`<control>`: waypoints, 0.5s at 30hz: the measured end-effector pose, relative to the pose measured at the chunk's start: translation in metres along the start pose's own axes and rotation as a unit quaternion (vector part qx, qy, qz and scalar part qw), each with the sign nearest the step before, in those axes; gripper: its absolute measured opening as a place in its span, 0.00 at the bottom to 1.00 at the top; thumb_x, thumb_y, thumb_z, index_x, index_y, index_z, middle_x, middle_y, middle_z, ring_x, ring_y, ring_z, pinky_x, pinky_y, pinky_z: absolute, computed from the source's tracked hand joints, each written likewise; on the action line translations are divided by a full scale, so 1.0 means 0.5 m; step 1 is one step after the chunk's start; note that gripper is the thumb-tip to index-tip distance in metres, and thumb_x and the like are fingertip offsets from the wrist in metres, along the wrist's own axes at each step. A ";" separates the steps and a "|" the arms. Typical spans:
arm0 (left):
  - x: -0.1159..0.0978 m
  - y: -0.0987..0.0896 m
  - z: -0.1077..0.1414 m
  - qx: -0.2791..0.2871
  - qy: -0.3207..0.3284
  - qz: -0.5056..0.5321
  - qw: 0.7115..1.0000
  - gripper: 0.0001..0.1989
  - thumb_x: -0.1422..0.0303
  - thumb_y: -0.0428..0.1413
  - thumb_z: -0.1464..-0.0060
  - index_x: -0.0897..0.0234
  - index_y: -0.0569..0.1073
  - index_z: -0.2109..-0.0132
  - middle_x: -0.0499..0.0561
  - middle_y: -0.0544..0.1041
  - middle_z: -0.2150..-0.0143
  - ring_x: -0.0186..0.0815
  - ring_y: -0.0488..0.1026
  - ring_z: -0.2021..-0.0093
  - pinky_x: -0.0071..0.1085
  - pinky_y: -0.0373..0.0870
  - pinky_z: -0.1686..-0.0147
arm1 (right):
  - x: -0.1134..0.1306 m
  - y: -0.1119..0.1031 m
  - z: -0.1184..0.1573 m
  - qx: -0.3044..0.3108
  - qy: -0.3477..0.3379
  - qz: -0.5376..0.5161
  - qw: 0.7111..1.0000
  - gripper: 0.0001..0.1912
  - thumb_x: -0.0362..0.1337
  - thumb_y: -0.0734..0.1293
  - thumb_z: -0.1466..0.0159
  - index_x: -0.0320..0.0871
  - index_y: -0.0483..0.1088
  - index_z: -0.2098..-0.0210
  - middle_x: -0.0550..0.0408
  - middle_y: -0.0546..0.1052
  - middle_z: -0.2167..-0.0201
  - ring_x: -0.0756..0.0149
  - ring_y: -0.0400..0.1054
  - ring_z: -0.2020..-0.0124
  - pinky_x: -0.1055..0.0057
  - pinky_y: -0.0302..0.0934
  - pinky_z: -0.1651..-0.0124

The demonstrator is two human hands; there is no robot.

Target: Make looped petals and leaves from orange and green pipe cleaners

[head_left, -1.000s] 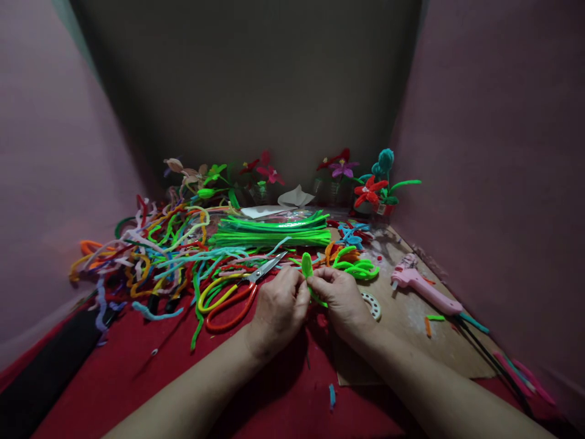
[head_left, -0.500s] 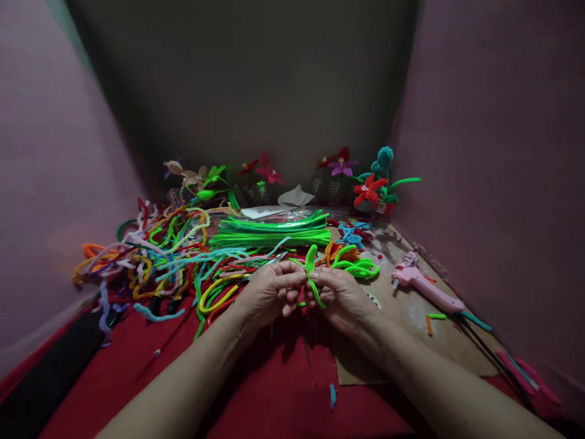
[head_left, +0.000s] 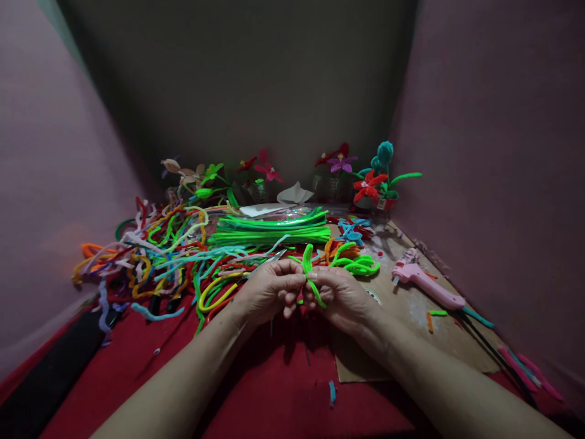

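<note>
Between my two hands is a bright green pipe cleaner [head_left: 308, 258], bent into a loop that stands up with an end hanging down to the right. My left hand [head_left: 276, 286] pinches it from the left with thumb and fingertips. From the right, my right hand [head_left: 337, 294] closes on the same piece, its thumb near the middle. The fingertips of both hands almost meet. Just beyond my right hand lie green pipe cleaner loops [head_left: 359, 264], with orange ones [head_left: 336, 249] behind them. Scissors [head_left: 276, 256] show partly behind my left hand.
A tangle of coloured pipe cleaners [head_left: 150, 256] covers the left. Packed green pipe cleaners [head_left: 274, 230] lie at the centre. A pink glue gun [head_left: 427, 283] rests on cardboard [head_left: 411, 341] at right. Pipe cleaner flowers [head_left: 369, 186] line the back. Red cloth [head_left: 274, 390] spreads in front.
Both hands keep their pinch on the green pipe cleaner. Its upright loop has shifted very slightly to the left; the view has tilted a little.
</note>
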State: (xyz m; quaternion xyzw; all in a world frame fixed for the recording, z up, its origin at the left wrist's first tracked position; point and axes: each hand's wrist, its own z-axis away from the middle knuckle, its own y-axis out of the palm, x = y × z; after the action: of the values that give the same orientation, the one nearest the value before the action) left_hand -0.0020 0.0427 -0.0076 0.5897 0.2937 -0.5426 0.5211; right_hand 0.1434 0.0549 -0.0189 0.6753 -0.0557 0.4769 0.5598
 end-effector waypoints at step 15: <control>0.002 -0.005 -0.001 0.014 -0.005 -0.009 1.000 0.08 0.68 0.58 0.54 0.68 0.68 0.70 0.43 0.65 0.86 0.25 0.61 0.89 0.21 0.62 0.91 | -0.010 -0.013 -0.006 0.012 -0.002 0.027 1.000 0.04 0.32 0.66 0.50 0.36 0.68 0.77 0.57 0.68 0.82 0.74 0.60 0.83 0.74 0.56 0.77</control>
State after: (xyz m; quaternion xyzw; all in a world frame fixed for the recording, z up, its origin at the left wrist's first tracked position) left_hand -0.0042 0.0435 -0.0092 0.5916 0.2889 -0.5546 0.5089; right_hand 0.1431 0.0574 -0.0273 0.6811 -0.0693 0.4912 0.5386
